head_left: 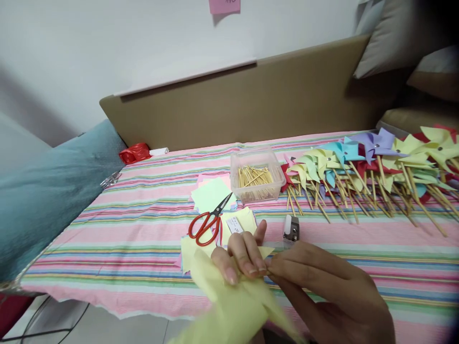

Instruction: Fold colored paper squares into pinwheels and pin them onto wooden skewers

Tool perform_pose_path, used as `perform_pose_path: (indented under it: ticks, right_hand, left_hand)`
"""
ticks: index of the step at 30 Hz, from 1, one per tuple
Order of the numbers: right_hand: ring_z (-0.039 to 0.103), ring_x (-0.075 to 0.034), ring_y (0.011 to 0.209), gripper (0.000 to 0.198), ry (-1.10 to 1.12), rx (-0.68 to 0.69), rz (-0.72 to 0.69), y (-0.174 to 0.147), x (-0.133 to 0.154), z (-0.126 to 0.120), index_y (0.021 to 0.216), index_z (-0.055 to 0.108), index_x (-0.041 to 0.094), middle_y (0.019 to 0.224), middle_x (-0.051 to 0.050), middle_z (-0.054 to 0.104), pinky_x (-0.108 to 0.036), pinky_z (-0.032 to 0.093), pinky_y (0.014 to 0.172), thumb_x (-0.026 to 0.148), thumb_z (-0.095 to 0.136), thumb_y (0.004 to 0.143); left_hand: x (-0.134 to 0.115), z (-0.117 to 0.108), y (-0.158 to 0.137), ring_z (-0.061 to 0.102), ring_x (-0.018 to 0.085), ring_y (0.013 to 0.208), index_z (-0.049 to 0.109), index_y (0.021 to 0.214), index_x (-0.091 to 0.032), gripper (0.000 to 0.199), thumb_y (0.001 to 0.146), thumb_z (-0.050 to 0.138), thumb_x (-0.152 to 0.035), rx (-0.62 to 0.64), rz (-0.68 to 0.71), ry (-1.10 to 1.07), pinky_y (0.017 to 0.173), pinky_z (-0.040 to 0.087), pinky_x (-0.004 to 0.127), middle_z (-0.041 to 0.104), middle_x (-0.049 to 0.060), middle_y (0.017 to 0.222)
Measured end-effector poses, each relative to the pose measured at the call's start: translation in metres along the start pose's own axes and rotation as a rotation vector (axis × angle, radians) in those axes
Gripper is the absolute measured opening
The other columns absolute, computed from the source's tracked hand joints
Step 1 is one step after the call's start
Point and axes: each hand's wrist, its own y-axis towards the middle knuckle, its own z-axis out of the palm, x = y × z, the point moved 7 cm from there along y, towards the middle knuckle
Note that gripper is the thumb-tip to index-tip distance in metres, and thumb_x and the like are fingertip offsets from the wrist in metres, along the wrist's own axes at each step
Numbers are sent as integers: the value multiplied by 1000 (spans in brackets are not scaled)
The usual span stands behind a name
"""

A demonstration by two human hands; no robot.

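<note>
I've got my left hand (241,253) clamped on a yellow paper pinwheel (238,308), right under its fingers. My right hand's (333,286) touching those fingertips, but from here I can't tell if it's gripping anything.

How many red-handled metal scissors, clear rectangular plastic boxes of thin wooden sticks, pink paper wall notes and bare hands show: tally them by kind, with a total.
Red-handled metal scissors: 1
Clear rectangular plastic box of thin wooden sticks: 1
Pink paper wall note: 1
Bare hands, left hand and right hand: 2
Total: 5
</note>
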Motion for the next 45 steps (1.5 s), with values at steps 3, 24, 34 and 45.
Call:
perform_pose_path:
  ticks: [3,24,34,45]
  right_hand:
    - [66,-13,61,25,5,7,0,-1,-1,2,85,71,18,71,-2,71,-21,56,55,-2,64,72]
    - [60,-13,57,21,261,360,981,-63,-101,29,77,68,18,67,-3,68,-21,48,53,39,64,78]
    - [62,-18,65,25,206,258,990,-70,-118,14,71,71,18,66,-4,67,-26,50,61,43,66,74]
    - [65,-21,73,25,194,279,969,-75,-136,11,77,73,18,73,-6,70,-30,50,67,42,66,75]
  left_hand:
    - [-1,0,1,40,7,45,65,55,-34,17,66,78,-36,-10,3,-5,93,49,38,36,-6,44]
    - [-7,-61,-3,59,11,61,58,68,-15,25,61,79,-27,-777,-10,596,59,47,20,53,-5,54]
    - [-6,-71,9,62,11,64,66,84,-14,33,68,73,-42,-718,-164,504,58,48,21,68,5,81]
    - [11,-79,13,68,13,74,68,88,-14,17,73,72,-20,-598,-380,270,61,55,18,72,7,92]
